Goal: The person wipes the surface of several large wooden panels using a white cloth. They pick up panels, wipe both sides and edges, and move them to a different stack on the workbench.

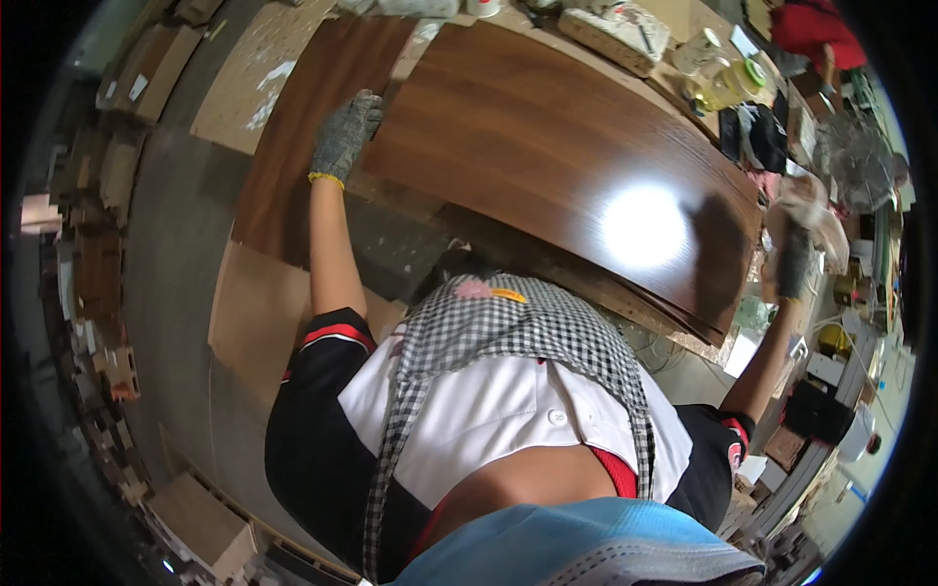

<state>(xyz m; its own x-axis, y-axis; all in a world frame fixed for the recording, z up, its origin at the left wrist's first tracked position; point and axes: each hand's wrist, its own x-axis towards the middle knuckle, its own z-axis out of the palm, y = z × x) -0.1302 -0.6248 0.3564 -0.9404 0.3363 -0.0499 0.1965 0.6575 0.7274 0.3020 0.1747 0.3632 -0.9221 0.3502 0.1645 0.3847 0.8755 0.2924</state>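
A brown wood-grain panel (547, 117) lies in front of me, with a bright glare spot toward its right end. Left of it is a second brown wood-grain panel (277, 186). My left hand (344, 135), in a grey knit glove with a yellow cuff, is over this second panel near the gap between the two. Its fingers are curled in, and what they close on is hidden. Past the right end of the larger panel, my right hand (793, 259), in a dark glove, is closed on a pale, blurred bundle that looks like a cloth (803, 202).
Along the far edge are a stained whitish block (614, 39), a yellowish jar with a green lid (733, 84) and a white container (696, 51). A wire-guarded fan (858, 161) stands at the right. Stacked boards and boxes (151, 73) line the left. Someone in red (821, 34) is at far right.
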